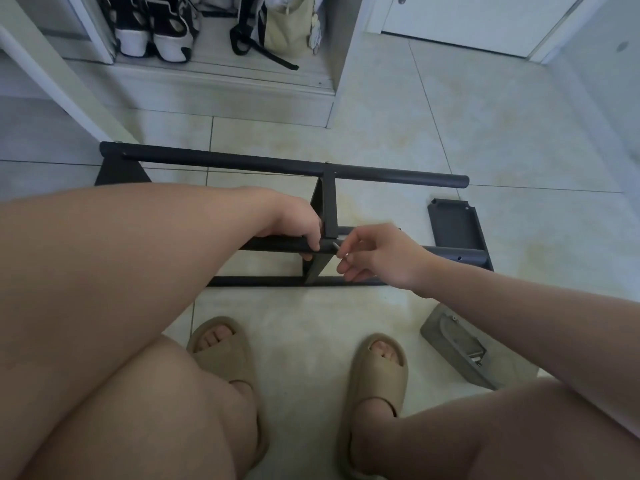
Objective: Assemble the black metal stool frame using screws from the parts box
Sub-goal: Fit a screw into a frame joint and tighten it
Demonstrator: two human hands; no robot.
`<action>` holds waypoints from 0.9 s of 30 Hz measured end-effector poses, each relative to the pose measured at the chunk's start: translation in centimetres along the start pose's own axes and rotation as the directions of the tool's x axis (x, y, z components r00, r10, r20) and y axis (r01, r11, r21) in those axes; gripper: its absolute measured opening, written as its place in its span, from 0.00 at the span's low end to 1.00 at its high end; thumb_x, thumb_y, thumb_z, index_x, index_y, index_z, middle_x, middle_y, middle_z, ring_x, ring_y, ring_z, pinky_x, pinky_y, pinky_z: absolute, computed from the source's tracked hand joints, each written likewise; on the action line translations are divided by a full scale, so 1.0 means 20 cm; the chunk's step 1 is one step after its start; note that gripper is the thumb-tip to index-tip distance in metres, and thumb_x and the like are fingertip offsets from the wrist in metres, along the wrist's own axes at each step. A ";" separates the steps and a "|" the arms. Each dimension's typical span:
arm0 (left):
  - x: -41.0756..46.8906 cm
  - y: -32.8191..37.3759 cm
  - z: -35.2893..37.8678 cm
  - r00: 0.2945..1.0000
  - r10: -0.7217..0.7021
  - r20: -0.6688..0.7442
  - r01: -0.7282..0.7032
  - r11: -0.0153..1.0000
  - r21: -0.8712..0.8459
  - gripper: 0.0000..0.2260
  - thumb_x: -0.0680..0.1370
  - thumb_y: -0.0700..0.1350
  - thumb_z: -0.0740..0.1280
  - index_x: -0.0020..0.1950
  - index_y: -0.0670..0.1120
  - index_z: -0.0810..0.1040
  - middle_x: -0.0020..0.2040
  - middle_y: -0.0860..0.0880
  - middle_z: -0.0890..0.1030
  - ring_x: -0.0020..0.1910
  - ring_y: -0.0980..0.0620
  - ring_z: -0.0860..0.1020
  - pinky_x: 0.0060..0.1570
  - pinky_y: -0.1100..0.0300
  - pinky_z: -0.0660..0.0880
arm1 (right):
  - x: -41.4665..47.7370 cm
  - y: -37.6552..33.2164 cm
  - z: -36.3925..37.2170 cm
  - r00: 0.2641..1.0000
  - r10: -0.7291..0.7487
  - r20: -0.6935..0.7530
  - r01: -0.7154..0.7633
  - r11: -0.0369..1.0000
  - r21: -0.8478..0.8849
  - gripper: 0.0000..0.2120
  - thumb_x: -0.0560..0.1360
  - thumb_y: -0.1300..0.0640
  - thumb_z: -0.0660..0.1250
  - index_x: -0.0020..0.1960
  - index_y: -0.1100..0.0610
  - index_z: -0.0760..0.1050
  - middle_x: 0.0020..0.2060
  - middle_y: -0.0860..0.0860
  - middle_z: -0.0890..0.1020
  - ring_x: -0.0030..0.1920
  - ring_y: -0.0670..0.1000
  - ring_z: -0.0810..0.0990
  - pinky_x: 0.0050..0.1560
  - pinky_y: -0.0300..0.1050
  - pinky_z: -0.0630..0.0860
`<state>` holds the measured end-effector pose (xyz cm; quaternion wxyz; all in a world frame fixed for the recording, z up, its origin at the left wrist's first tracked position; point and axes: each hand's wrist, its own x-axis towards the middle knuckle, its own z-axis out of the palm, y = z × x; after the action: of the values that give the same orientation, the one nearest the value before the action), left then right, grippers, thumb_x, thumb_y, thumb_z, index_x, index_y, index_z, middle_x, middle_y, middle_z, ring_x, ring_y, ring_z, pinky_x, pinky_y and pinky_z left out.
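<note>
The black metal stool frame [277, 164] lies on its side on the tiled floor in front of me. My left hand [294, 223] grips the near black tube beside a cross brace [329, 209]. My right hand [377, 254] pinches a small silver screw [337, 249] whose tip sits at the tube joint, right next to my left fingers. A grey parts box [460, 348] with metal fittings inside lies on the floor at the lower right, partly hidden by my right forearm.
A loose black bracket plate [453, 225] lies on the floor right of the frame. My feet in tan slippers [377, 382] stand just below the frame. A low shelf holds shoes [152, 29] and a beige bag [287, 26] at the back. A white door [485, 19] is far right.
</note>
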<state>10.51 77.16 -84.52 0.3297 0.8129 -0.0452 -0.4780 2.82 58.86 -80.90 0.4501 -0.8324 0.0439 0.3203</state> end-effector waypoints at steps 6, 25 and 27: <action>-0.02 0.00 0.00 0.997 0.077 -0.025 -0.071 0.983 0.169 0.13 0.75 0.44 0.74 0.57 0.39 0.82 0.47 0.44 0.87 0.56 0.42 0.82 0.66 0.46 0.73 | -0.02 0.00 0.00 1.000 0.018 0.021 -0.018 1.000 -0.023 0.09 0.81 0.69 0.61 0.48 0.61 0.79 0.42 0.58 0.87 0.43 0.54 0.86 0.52 0.48 0.84; -0.02 0.00 0.01 0.994 0.101 -0.031 -0.094 0.977 0.193 0.13 0.79 0.46 0.70 0.58 0.39 0.81 0.49 0.44 0.86 0.56 0.44 0.83 0.64 0.47 0.74 | 0.00 -0.02 0.05 0.998 -0.016 -0.068 0.006 0.991 -0.134 0.12 0.79 0.69 0.60 0.45 0.57 0.79 0.39 0.53 0.86 0.39 0.50 0.85 0.52 0.51 0.84; -0.02 0.00 0.00 0.994 0.101 -0.030 -0.094 0.977 0.192 0.13 0.79 0.46 0.71 0.58 0.40 0.81 0.49 0.44 0.86 0.56 0.44 0.83 0.65 0.46 0.74 | 0.00 -0.02 0.05 0.997 -0.029 -0.077 0.017 0.988 -0.155 0.13 0.79 0.69 0.60 0.45 0.56 0.79 0.38 0.52 0.86 0.39 0.50 0.85 0.52 0.50 0.83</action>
<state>10.26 77.20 -84.24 0.2742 0.8469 -0.1239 -0.4383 2.40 59.90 -81.01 0.3859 -0.8772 0.0273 0.2845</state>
